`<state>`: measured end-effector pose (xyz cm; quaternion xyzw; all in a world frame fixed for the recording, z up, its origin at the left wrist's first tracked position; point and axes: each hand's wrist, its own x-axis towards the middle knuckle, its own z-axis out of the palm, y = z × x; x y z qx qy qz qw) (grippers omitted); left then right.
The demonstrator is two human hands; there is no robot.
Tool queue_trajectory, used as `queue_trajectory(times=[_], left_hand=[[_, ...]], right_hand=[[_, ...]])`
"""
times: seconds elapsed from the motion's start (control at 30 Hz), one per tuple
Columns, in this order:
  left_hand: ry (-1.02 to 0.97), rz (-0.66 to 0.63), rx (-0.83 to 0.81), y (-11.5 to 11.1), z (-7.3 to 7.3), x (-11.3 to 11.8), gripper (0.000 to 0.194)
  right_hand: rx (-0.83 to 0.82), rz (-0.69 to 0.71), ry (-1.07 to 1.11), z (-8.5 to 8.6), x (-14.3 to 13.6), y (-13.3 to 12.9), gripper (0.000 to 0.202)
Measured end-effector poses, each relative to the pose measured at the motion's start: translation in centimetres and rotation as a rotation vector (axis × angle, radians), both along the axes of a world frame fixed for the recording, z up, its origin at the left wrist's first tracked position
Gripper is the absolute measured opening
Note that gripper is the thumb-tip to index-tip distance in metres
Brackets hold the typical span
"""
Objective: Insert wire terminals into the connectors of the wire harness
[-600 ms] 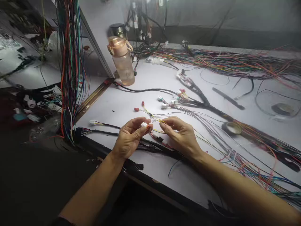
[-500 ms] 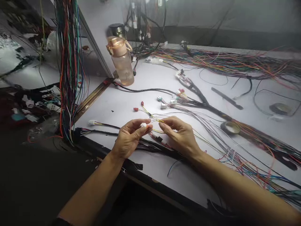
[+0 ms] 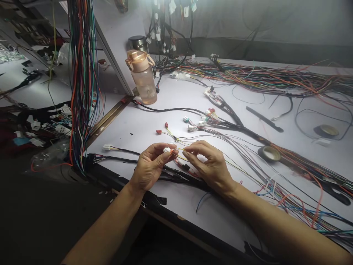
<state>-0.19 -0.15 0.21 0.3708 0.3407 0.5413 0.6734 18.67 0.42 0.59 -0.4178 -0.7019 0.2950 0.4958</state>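
Note:
Between the thumb and fingers of my left hand [image 3: 150, 165] is a small white connector [image 3: 167, 150] with an orange part at its right side. My right hand [image 3: 208, 162] pinches a thin yellow wire [image 3: 180, 149] just right of the connector; the wire's end reaches the connector, but whether it is inside cannot be made out. Both hands are above the white table, close together. Beyond them lie two small red connectors [image 3: 159, 131] on thin wires. A black-wrapped harness [image 3: 176, 176] passes beneath the hands.
A clear bottle [image 3: 145, 82] stands at the back left, near a hanging wire bundle [image 3: 82, 73]. Loose wires [image 3: 248, 75] run along the back. A tape roll [image 3: 270, 153] and white connectors [image 3: 202, 123] lie right of the hands. The table's black edge [image 3: 121, 180] is nearest me.
My right hand has moved slightly down and left, bringing the yellow wire to the white connector. My left hand still holds the connector. The view has shifted slightly.

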Motion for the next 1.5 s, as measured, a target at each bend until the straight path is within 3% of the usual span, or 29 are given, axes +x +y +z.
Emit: queue_trajectory(times=[0.23, 0.43, 0.7, 1.07, 1.33, 1.5], left_hand=[[0.008, -0.014, 0.014, 0.0, -0.1, 0.0, 0.015], [0.004, -0.021, 0.019, -0.1, 0.1, -0.2, 0.016], [0.010, -0.017, 0.023, -0.1, -0.1, -0.1, 0.017], [0.029, -0.016, 0.024, -0.2, 0.1, 0.1, 0.016], [0.012, -0.005, 0.000, -0.2, 0.2, 0.1, 0.011], [0.012, 0.013, -0.010, -0.1, 0.3, 0.1, 0.010]], right_hand=[[0.116, -0.041, -0.115, 0.0, 0.1, 0.0, 0.005], [0.370, -0.136, -0.337, 0.1, -0.1, -0.1, 0.008], [0.429, -0.193, -0.456, -0.2, -0.3, -0.5, 0.003], [0.382, -0.189, -0.449, 0.1, -0.2, -0.5, 0.005], [0.051, -0.060, -0.334, 0.9, -0.5, -0.7, 0.023], [-0.006, -0.026, -0.311, 1.1, -0.5, -0.7, 0.024]])
